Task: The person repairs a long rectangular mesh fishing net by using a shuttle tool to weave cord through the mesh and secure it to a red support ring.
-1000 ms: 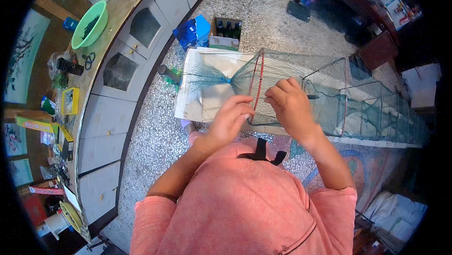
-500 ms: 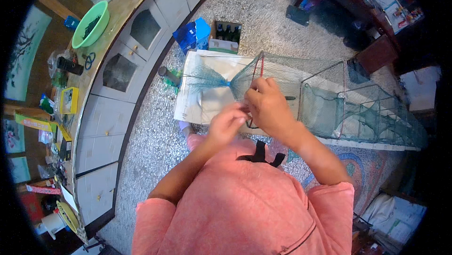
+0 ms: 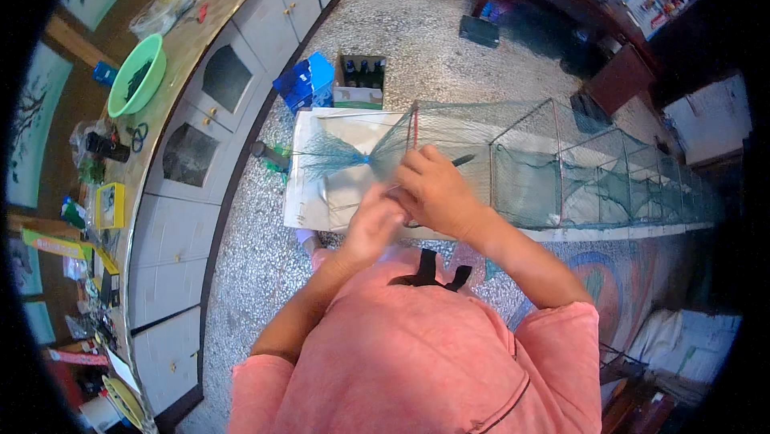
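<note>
A long green mesh net trap [image 3: 525, 133] with rectangular wire frames stretches to the right across a white board [image 3: 301, 201]. Its left end is gathered and tied with a blue tie [image 3: 366, 159]. Both hands meet at the near part of the first, reddish frame [image 3: 415, 123]. My right hand [image 3: 437, 193] is closed, and a dark slim pointed tool [image 3: 463, 160] sticks out beyond its knuckles. Against its fingertips, my left hand [image 3: 373, 225] has its fingers curled in. What the left fingers pinch is hidden, and that hand is slightly blurred.
Beyond the board stand a carton of bottles [image 3: 359, 81] and a blue box [image 3: 305, 81]. A long counter [image 3: 164, 125] on the left bears a green basin [image 3: 136, 73] and clutter. A dark wooden table [image 3: 561, 1] is at the far right.
The view has shifted, so the room appears further left and lower. My hands remain together at the frame; the left has closed in against the right, and the dark tool now tilts upward.
</note>
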The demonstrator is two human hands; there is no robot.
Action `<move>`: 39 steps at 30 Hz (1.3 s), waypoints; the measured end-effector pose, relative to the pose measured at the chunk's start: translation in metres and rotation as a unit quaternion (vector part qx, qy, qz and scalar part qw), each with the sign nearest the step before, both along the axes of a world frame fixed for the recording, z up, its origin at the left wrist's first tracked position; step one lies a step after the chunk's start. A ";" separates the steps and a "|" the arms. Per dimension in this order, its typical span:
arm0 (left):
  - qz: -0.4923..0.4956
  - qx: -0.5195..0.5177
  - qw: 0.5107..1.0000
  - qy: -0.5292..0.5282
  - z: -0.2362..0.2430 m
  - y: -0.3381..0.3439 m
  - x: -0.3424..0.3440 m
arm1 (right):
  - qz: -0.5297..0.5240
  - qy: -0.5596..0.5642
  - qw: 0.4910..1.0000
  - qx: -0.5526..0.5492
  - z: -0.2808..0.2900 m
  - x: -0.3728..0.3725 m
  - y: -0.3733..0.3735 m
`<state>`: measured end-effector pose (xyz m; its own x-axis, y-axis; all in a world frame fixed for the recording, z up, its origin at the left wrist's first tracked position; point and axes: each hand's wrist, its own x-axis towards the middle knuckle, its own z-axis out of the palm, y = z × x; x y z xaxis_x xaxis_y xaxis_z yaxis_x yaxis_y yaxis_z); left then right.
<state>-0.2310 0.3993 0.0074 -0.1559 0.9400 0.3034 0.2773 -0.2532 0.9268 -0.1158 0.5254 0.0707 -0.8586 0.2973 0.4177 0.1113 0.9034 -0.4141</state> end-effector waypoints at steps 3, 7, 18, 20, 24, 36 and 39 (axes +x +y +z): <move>0.021 -0.006 0.994 -0.111 -0.010 0.001 0.013 | -0.015 -0.043 0.991 0.123 0.008 0.002 -0.012; 0.028 -0.034 0.983 -0.177 -0.016 -0.004 0.014 | 0.019 -0.075 0.983 0.165 0.019 -0.007 -0.011; 0.040 -0.007 0.987 -0.158 -0.022 0.000 0.005 | 0.000 0.111 0.942 -0.317 0.090 -0.059 -0.045; 0.120 0.032 0.990 -0.067 0.007 0.006 0.018 | -0.030 0.205 0.890 -0.406 0.132 -0.026 -0.021; 0.092 0.020 0.994 0.048 0.034 0.021 0.027 | -0.165 0.342 0.922 0.070 0.155 0.071 0.035; -0.057 -0.006 0.997 0.053 0.016 -0.023 -0.002 | -0.017 -0.084 0.995 0.047 0.077 0.042 0.007; -0.019 -0.015 0.999 0.033 0.002 -0.026 0.007 | -0.048 -0.112 0.992 0.046 0.043 0.044 0.000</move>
